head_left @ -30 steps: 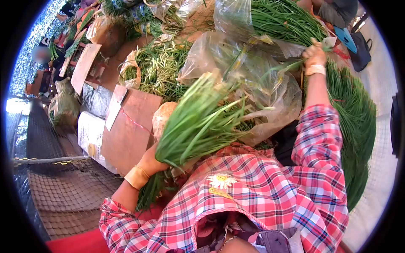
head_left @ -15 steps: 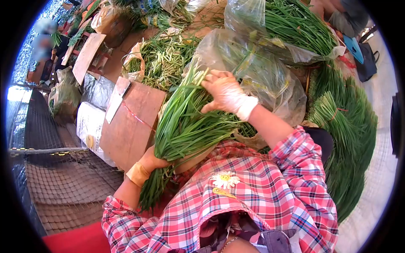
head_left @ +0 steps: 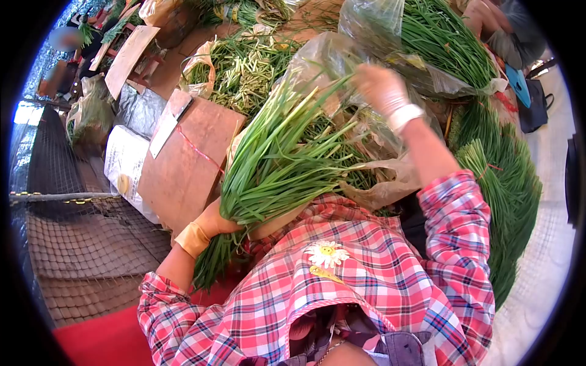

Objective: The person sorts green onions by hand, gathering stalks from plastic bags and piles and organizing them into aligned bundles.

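Observation:
A loose bunch of long green chives lies across my lap, its pale stem ends fanned up and to the right. My left hand, in a thin glove, is wrapped round the lower part of the bunch, and leaf tips hang below the fist. Off the stem ends to the upper right is my right hand, gloved and smeared by motion. A few thin strands reach toward its fingers, and I cannot tell whether it grips them. Behind it spreads a clear plastic bag.
A wooden board with a knife on it stands at my left. Cut stem pieces are heaped ahead. Tidy chive bundles lie at my right, with more in a plastic sheet. Another person's leg shows top right.
My right hand has moved up and to the right, away from the stems, which now spread more loosely. My left hand keeps its hold. The view has shifted slightly.

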Tool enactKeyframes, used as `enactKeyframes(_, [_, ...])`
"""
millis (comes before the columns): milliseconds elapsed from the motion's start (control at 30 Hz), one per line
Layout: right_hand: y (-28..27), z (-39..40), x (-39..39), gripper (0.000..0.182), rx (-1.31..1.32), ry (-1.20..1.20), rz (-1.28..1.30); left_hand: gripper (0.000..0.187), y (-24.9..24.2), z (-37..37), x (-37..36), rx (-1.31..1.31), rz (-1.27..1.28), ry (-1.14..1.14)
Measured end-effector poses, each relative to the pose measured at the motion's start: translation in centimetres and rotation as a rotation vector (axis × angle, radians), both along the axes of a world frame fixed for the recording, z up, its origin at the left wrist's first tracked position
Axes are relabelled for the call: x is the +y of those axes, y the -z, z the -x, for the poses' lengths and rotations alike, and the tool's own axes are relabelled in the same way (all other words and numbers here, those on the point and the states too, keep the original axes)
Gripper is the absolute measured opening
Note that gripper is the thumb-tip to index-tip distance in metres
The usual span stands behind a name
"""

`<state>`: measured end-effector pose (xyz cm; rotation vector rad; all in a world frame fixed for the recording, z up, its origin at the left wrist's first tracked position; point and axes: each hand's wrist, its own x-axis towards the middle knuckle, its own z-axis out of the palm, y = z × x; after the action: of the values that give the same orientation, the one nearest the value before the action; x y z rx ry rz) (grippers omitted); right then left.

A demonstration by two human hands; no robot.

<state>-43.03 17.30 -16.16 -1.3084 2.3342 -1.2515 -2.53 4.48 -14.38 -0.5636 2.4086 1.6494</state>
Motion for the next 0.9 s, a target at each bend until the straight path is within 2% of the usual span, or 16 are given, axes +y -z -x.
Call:
enactKeyframes(33, [-2.2,2.5,1.5,0.013,-0.325,0.166,-0.005,0.042,0.9,-0.5,-0.3,-0.027,0.057,0.032])
enactKeyframes(67, [-0.9,7.1,3.8,0.014,0.056,0.185,0.154,0.042,1.4,-0.9,-0.2,-0.054,0.114,0.063])
enactKeyframes(133, [-2.1,12.5,7.7,0.021,-0.3,0.546,-0.036,0.041,1.3,-1.2,0.2,-0.044,0.068,-0.007])
enactKeyframes(233, [-5.6,4.7,6.1,0.034,-0.709,0.179,-0.162,0.041,0.1,-0.5,1.3,-0.037,0.03,-0.091])
enactKeyframes(300, [-6.3,-3.2,3.7,0.053,-0.735,-0.167,-0.181,0.04,0.5,-0.3,1.5,-0.041,0.046,-0.115])
enactKeyframes(333, [-4.8,-6.0,2.1,0.063,-0.576,-0.25,-0.264,0.042,2.0,-0.6,1.5,-0.047,0.188,-0.081])
enactKeyframes(367, [-2.9,-9.0,0.8,0.059,-0.322,-0.355,-0.33,0.043,2.8,-0.9,1.5,-0.052,0.33,-0.046])
enactKeyframes(433, [-0.7,-14.2,-1.9,0.056,-0.206,-0.425,-0.281,0.05,1.7,-1.1,3.0,-0.077,0.481,-0.062])
enactKeyframes(500, [0.6,-16.2,-3.5,0.058,-0.386,-0.29,-0.177,0.057,-1.0,-0.7,4.5,-0.278,0.461,-0.284])
enactKeyframes(533, [2.1,-16.0,-4.4,0.044,-0.387,-0.31,-0.171,0.058,-0.8,-0.8,4.7,-0.291,0.527,-0.277])
enactKeyframes(567, [0.8,-16.0,-4.2,0.044,-0.39,-0.309,-0.173,0.058,-1.1,-0.8,4.7,-0.293,0.526,-0.276])
enactKeyframes(633, [-3.1,-15.5,-3.3,0.031,-0.769,-0.189,-0.141,0.06,-2.0,-0.5,4.8,-0.307,0.511,-0.303])
enactKeyframes(700, [-0.6,-13.6,-3.8,0.027,-1.089,0.045,0.008,0.06,0.3,-1.7,3.3,-0.242,0.469,-0.272])
enactKeyframes(733, [0.0,-12.3,-3.6,0.025,-0.938,0.084,0.061,0.06,1.3,-2.5,2.5,-0.186,0.431,-0.239])
enactKeyframes(800, [2.5,-6.9,-2.7,0.02,-1.288,0.313,0.341,0.061,1.8,-3.8,2.1,-0.174,0.369,-0.214])
enactKeyframes(900, [2.7,2.7,1.8,0.011,-1.206,0.504,0.771,0.062,1.6,-4.3,1.9,-0.167,0.321,-0.174])
